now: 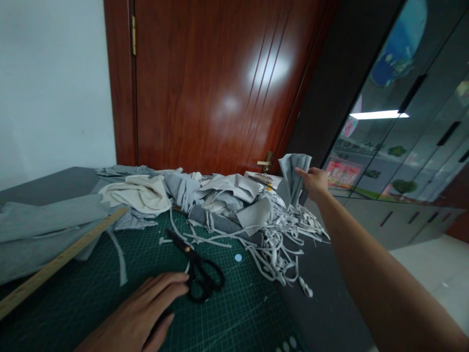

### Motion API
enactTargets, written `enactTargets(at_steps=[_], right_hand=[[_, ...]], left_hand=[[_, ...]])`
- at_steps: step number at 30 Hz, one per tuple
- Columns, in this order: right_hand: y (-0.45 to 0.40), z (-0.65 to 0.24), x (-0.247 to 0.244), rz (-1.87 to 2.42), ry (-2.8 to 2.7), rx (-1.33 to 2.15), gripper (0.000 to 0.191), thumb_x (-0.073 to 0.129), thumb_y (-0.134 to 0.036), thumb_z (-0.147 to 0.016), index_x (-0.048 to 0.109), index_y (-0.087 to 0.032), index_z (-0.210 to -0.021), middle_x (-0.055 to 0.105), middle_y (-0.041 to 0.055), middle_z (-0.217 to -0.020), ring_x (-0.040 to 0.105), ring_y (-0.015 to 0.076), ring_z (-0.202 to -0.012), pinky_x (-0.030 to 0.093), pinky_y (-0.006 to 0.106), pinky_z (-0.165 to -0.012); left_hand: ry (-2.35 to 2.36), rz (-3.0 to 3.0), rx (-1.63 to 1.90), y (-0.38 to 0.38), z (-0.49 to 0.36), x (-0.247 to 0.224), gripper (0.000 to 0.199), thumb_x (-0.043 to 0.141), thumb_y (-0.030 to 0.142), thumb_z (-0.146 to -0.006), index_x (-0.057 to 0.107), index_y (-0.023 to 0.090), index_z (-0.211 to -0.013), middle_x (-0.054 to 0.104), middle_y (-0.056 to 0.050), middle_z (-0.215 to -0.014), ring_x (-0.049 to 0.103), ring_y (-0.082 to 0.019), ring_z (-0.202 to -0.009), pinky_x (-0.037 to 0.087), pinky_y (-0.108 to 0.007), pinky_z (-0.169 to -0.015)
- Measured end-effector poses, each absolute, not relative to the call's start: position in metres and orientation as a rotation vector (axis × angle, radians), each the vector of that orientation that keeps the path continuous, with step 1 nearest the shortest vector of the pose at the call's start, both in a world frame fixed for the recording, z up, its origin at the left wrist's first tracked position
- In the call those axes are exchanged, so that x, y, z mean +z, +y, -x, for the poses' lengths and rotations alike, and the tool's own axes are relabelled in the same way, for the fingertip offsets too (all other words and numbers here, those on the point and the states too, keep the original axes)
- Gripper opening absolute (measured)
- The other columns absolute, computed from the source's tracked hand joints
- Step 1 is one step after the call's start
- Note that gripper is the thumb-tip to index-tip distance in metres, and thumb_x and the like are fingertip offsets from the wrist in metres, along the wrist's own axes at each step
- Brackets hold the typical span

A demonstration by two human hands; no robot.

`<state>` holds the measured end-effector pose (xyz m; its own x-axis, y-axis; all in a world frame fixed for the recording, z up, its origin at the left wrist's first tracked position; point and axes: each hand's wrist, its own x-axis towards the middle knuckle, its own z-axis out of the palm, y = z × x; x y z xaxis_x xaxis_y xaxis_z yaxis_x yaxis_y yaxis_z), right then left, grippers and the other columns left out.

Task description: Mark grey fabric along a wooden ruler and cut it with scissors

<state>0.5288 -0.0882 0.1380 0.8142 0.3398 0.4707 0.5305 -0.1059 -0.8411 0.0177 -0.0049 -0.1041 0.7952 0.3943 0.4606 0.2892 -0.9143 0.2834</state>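
Observation:
My right hand (315, 182) is stretched out to the far right side of the table, its fingers closed on a folded grey cloth (292, 178). The cloth hangs upright above a tangle of thin pale fabric strips (274, 244). My left hand (150, 308) is low over the green cutting mat (234, 308), fingers apart and nothing in it. Its fingertips are beside the handles of black scissors (200, 274), whose blades point to the far left. Whether the fingertips touch the handle I cannot tell.
Heaped grey and cream cloths (135, 193) lie along the back of the table. A long wooden ruler (62, 261) rests across grey fabric (51, 220) at left. Behind are a brown door (205, 88) and, at right, glossy cabinets (403, 132).

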Motion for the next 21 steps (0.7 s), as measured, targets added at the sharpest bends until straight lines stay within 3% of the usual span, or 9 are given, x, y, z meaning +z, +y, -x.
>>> enactTargets(at_steps=[5,7,9,11,15,19,21], right_hand=[[-0.088,-0.473,0.153,1.604,-0.826,0.131,0.037,0.072,-0.036,-0.106,0.067,-0.018,-0.138,0.069,0.0115,-0.139,0.072,0.0301,-0.115,0.064,0.050,-0.096],[-0.087,-0.444,0.150,1.547,-0.897,0.282,0.035,0.072,-0.036,-0.107,0.067,-0.018,-0.136,0.070,0.0112,-0.135,0.073,0.0281,-0.111,0.065,0.048,-0.093],[-0.086,-0.411,0.143,1.471,-0.981,0.430,0.028,0.072,-0.039,-0.106,0.073,-0.015,-0.120,0.076,0.0090,-0.116,0.076,0.0233,-0.095,0.065,0.040,-0.082],[-0.088,-0.376,0.134,1.377,-1.077,0.574,0.030,0.076,-0.041,-0.102,0.077,-0.012,-0.095,0.078,0.0093,-0.091,0.074,0.0210,-0.078,0.061,0.033,-0.069],[-0.096,-0.312,0.112,1.185,-1.246,0.824,0.040,0.089,-0.053,-0.084,0.074,-0.017,-0.075,0.072,0.0024,-0.070,0.067,0.0169,-0.065,0.057,0.029,-0.064],[-0.103,-0.271,0.091,1.080,-1.308,0.934,0.049,0.097,-0.059,-0.068,0.068,-0.020,-0.069,0.061,-0.0051,-0.062,0.056,0.0119,-0.058,0.052,0.025,-0.061],[-0.104,-0.262,0.083,1.066,-1.306,0.955,0.052,0.096,-0.062,-0.066,0.068,-0.019,-0.072,0.063,-0.0042,-0.066,0.057,0.0124,-0.060,0.052,0.026,-0.060]], left_hand=[[0.469,-2.584,0.813,-0.013,-0.035,-0.067,0.039,0.063,0.028,-0.094,0.077,0.036,-0.129,0.075,-0.002,-0.142,0.073,-0.029,-0.129,0.056,-0.043,-0.117],[0.539,-2.372,0.831,-0.021,-0.049,-0.040,0.034,0.063,0.029,-0.091,0.078,0.030,-0.122,0.080,-0.007,-0.130,0.076,-0.029,-0.116,0.063,-0.043,-0.104],[0.549,-2.107,0.879,-0.030,-0.065,-0.009,0.025,0.068,0.035,-0.090,0.078,0.026,-0.111,0.082,-0.008,-0.114,0.078,-0.030,-0.105,0.065,-0.044,-0.093],[0.460,-1.778,0.967,-0.039,-0.081,0.019,0.024,0.079,0.036,-0.086,0.076,0.021,-0.104,0.081,-0.011,-0.110,0.076,-0.031,-0.107,0.062,-0.047,-0.096],[0.413,-1.623,1.032,-0.051,-0.105,0.051,0.050,0.078,0.049,-0.092,0.066,0.017,-0.129,0.077,-0.018,-0.126,0.077,-0.030,-0.110,0.064,-0.043,-0.086],[0.389,-1.576,1.114,-0.055,-0.109,0.050,0.056,0.086,0.040,-0.085,0.068,0.019,-0.134,0.077,-0.014,-0.135,0.073,-0.032,-0.123,0.058,-0.047,-0.106],[0.416,-1.558,1.147,-0.052,-0.104,0.044,0.054,0.086,0.039,-0.085,0.071,0.019,-0.133,0.079,-0.013,-0.134,0.074,-0.034,-0.122,0.057,-0.049,-0.107]])
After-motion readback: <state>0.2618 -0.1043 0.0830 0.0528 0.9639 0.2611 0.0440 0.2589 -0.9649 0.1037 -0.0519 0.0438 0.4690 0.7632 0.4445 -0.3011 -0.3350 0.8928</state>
